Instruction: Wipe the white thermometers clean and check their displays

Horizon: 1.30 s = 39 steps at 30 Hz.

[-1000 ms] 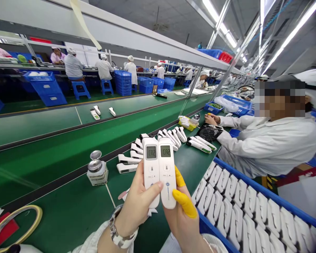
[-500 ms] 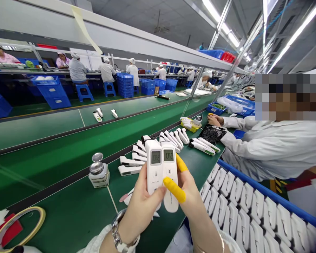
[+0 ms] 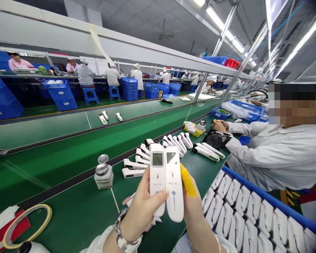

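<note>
Two white handheld thermometers stand upright side by side in front of me, screens facing me. My left hand (image 3: 140,211), with a watch on the wrist, grips the left thermometer (image 3: 157,175), thumb across its lower face. My right hand (image 3: 193,207), with a yellow finger cot (image 3: 187,179) on one finger, holds the right thermometer (image 3: 174,182) from behind. The left screen reads characters; the right screen looks fainter. Behind them several more white thermometers (image 3: 137,165) lie in rows on the green bench.
A small metal-topped bottle (image 3: 103,175) stands left of my hands. A tape ring (image 3: 26,225) lies at the lower left. A blue tray (image 3: 268,198) of white housings fills the right. A co-worker in white (image 3: 276,154) sits beside a black fan (image 3: 216,138). Green conveyor (image 3: 68,147) runs behind.
The yellow-capped finger that lay across the right thermometer's face has gone back to its side. Both thermometers stay held together; the view shifted slightly right.
</note>
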### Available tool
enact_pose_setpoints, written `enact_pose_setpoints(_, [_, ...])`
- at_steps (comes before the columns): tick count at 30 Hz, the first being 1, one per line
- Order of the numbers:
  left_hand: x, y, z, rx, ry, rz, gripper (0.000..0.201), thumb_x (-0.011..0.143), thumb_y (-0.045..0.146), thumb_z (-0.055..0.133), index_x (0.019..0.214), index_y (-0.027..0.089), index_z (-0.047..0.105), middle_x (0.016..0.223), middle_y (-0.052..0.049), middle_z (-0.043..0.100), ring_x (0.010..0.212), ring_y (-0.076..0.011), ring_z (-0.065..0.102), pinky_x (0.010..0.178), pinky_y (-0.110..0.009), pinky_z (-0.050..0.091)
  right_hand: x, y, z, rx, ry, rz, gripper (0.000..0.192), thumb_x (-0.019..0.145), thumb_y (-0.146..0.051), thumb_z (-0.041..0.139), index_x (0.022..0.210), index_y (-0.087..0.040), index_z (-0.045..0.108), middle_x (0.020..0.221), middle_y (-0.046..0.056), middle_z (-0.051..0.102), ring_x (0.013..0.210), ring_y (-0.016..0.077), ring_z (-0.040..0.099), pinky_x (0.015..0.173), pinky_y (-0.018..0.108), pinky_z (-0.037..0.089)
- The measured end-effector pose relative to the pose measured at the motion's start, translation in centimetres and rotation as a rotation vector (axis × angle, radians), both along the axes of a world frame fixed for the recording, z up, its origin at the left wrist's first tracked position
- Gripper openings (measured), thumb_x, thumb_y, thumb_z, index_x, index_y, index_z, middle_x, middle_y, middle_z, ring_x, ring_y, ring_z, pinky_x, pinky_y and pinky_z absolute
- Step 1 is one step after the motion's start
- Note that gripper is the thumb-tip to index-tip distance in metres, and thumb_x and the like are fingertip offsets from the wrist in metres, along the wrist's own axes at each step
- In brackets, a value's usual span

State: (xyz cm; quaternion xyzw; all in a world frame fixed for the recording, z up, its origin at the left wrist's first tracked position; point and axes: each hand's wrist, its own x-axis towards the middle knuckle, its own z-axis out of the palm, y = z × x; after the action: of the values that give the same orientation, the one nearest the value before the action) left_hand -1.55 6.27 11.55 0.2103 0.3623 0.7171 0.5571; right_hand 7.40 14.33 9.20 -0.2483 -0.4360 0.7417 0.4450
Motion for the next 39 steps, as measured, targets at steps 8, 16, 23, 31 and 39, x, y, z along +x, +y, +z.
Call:
enact_pose_setpoints(8, [0.2, 0.0, 0.2, -0.005, -0.029, -0.032, 0.06, 0.078, 0.014, 0.062, 0.128, 0.022, 0.031, 0.123, -0.01, 0.057, 0.108, -0.0246, 0.055, 0.088, -0.036, 0.049, -0.1, -0.7, 1.0, -0.183, 0.288, 0.181, 0.016, 0.08, -0.039, 0.06, 0.085, -0.027, 0.068, 0.083, -0.001, 0.07, 0.074, 0.0192, 0.065, 0.063, 0.03, 0.054])
enact_pose_setpoints(16, [0.5, 0.1, -0.4, -0.003, 0.048, -0.063, 0.066, 0.082, 0.02, 0.057, 0.136, 0.029, 0.02, 0.135, -0.004, 0.046, 0.119, -0.022, 0.046, 0.1, -0.036, 0.039, -0.1, -0.6, 0.9, -0.239, 0.277, 0.188, 0.025, 0.078, -0.032, 0.063, 0.102, -0.026, 0.063, 0.089, 0.001, 0.069, 0.084, 0.0222, 0.064, 0.079, 0.036, 0.051])
enact_pose_setpoints(23, [0.7, 0.3, 0.0, -0.096, -0.052, -0.018, 0.051, 0.088, 0.038, 0.045, 0.136, 0.036, 0.027, 0.146, 0.005, 0.03, 0.131, -0.0188, 0.03, 0.101, -0.027, 0.036, -0.3, -1.1, 1.2, -0.258, 0.276, 0.134, 0.022, 0.082, -0.027, 0.058, 0.104, -0.026, 0.06, 0.094, 0.001, 0.068, 0.086, 0.0195, 0.063, 0.079, 0.033, 0.051])
enact_pose_setpoints(31, [0.5, 0.3, 0.1, -0.133, 0.007, -0.043, 0.058, 0.082, 0.033, 0.057, 0.134, 0.035, 0.031, 0.139, -0.001, 0.042, 0.126, -0.0238, 0.038, 0.098, -0.031, 0.04, -0.6, -1.2, 1.6, -0.22, 0.269, 0.063, 0.029, 0.076, -0.026, 0.068, 0.104, -0.027, 0.06, 0.092, -0.003, 0.068, 0.077, 0.0107, 0.063, 0.07, 0.019, 0.052])
enact_pose_setpoints(39, [0.3, 0.4, -0.4, -0.067, 0.067, -0.058, 0.057, 0.078, 0.024, 0.064, 0.129, 0.032, 0.039, 0.135, -0.003, 0.046, 0.122, -0.0215, 0.044, 0.096, -0.03, 0.042, -0.3, -1.4, 1.7, -0.2, 0.241, 0.086, 0.035, 0.075, -0.03, 0.069, 0.107, -0.026, 0.058, 0.091, -0.001, 0.068, 0.076, 0.0115, 0.063, 0.07, 0.02, 0.052])
